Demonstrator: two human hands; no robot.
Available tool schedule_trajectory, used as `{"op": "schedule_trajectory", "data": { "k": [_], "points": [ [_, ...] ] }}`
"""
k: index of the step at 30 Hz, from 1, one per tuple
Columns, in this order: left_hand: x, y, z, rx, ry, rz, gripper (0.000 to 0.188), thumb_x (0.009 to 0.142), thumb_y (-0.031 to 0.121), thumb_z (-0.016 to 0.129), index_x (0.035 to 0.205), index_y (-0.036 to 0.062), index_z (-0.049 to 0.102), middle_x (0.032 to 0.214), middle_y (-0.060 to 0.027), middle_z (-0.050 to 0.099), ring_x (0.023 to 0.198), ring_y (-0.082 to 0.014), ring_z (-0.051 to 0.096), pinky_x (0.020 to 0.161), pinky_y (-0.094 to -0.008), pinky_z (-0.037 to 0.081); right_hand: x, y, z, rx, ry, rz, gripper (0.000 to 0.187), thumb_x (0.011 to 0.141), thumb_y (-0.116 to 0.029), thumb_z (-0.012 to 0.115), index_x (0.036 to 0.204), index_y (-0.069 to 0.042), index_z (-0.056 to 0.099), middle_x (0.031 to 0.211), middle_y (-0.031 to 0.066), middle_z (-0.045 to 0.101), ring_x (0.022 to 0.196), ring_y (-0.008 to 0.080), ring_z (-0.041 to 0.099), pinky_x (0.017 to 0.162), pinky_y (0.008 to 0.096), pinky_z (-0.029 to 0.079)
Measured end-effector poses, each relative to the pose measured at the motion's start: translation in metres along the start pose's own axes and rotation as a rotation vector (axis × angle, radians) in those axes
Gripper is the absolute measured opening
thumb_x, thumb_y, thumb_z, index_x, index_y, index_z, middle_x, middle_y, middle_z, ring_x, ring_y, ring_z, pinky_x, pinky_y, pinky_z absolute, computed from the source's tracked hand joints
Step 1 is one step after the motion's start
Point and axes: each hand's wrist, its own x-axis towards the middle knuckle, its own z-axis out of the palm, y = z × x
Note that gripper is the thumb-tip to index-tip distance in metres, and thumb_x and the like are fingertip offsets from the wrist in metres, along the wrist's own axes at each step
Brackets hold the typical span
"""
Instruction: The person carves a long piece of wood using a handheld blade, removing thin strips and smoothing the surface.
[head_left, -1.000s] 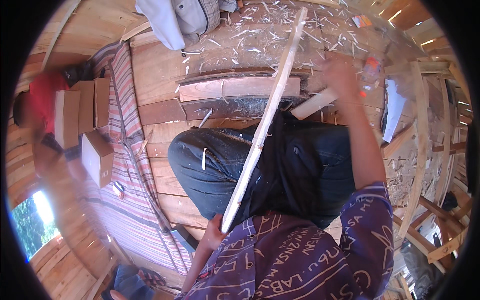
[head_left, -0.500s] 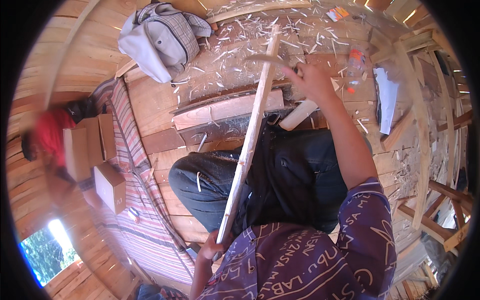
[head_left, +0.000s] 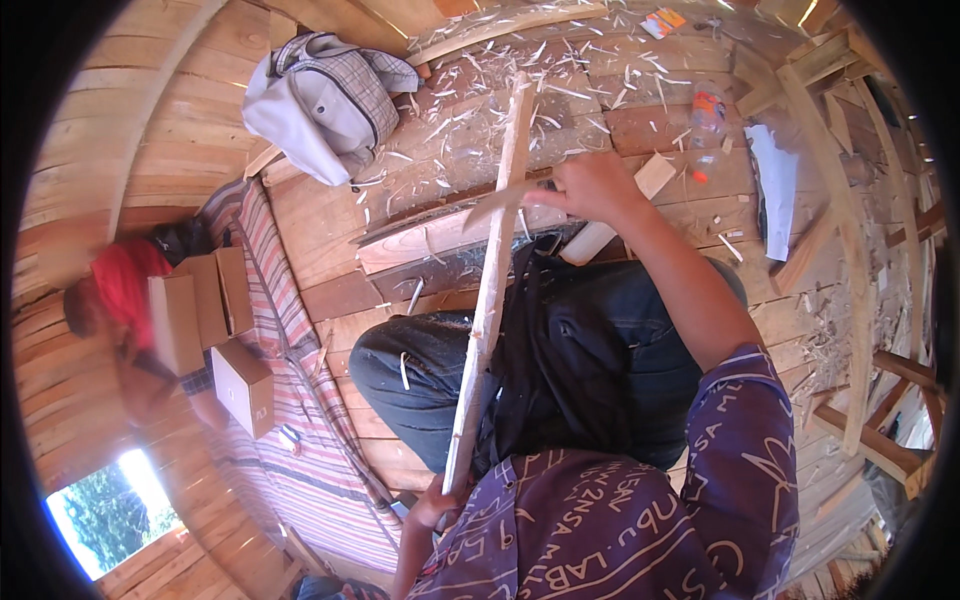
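Note:
A long, pale, squared wooden stick (head_left: 490, 290) slants across my lap, its far tip over the littered floor. My left hand (head_left: 432, 503) is closed round its near end, close to my body. In my right hand (head_left: 592, 188) is a knife, gripped with the fingers wrapped round its mostly hidden dark handle. The knife's blade (head_left: 488, 206) points left and lies across the upper part of the stick, appearing to touch it. Beneath the stick are my bent legs in dark trousers (head_left: 410, 375) and a dark cloth (head_left: 565, 350).
Wood shavings (head_left: 560, 70) litter the plank floor. Beyond my knees lie a board (head_left: 420, 237) and a wood block (head_left: 590, 242). A grey backpack (head_left: 330, 100) sits far left, a plastic bottle (head_left: 706, 125) right. Cardboard boxes (head_left: 180, 325) and a person in red (head_left: 122, 285) are at left.
My right hand has drawn the knife along the stick toward me. The stick's far tip has swung slightly left. My left hand keeps its hold, and the whole view has shifted a little.

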Motion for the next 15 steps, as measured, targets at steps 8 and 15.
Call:
{"op": "schedule_trajectory", "data": {
  "k": [8, 15],
  "points": [
    [-0.002, -0.010, 0.023, 0.349, 0.253, 0.155, 0.040, 0.074, 0.011, 0.069, 0.110, -0.0010, 0.056, 0.090, -0.0050, 0.060, 0.084, -0.0118, 0.051, 0.077, -0.0293, 0.043, 0.016, 0.058, -0.023, -0.070, 0.208, 0.266, 0.069, 0.087, -0.067, 0.051, 0.071, -0.003, 0.069, 0.069, 0.0198, 0.065, 0.070, 0.0353, 0.066, 0.066, 0.0469, 0.052],
    [-0.002, -0.015, 0.025, 0.402, 0.285, 0.230, 0.037, 0.075, 0.013, 0.071, 0.105, -0.0023, 0.056, 0.088, -0.0081, 0.062, 0.083, -0.0115, 0.052, 0.075, -0.0296, 0.044, -0.014, 0.010, -0.011, -0.020, -0.001, -0.016, 0.080, 0.084, -0.077, 0.044, 0.067, -0.002, 0.069, 0.065, 0.0185, 0.064, 0.065, 0.0351, 0.066, 0.062, 0.0454, 0.053]
  ]
}}
